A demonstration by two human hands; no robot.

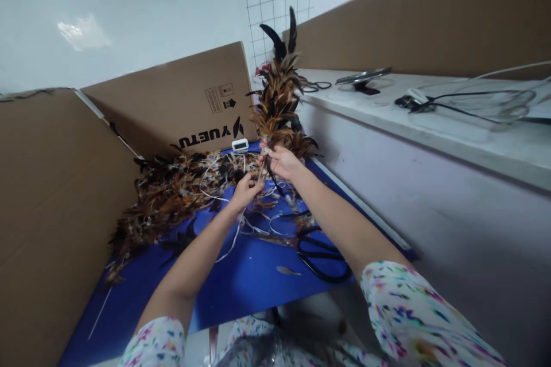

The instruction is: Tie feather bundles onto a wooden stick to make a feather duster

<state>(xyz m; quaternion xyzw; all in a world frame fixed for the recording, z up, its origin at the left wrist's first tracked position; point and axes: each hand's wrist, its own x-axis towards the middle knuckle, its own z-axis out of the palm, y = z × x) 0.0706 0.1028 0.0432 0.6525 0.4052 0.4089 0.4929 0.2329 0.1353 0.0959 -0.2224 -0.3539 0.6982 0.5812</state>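
A tall bundle of brown and black feathers (278,100) stands upright, with two long black feathers at its top. My right hand (282,161) is closed round the pale, bound base of this bundle. Just below and to the left, my left hand (248,190) is closed in a pinch on a thin light stem (261,170) that runs down from the base. Whether that stem is a stick or quills is too small to tell. Loose white string (232,243) trails beneath my hands. Black-handled scissors (321,252) lie on the blue table surface (258,275), nearest my right forearm.
A long heap of brown feathers (167,195) covers the table's left and back. Cardboard panels (172,97) stand behind and at left. A small white device (240,145) sits at the back. On the right, a white ledge (451,137) holds a phone (364,76) and cables (465,106).
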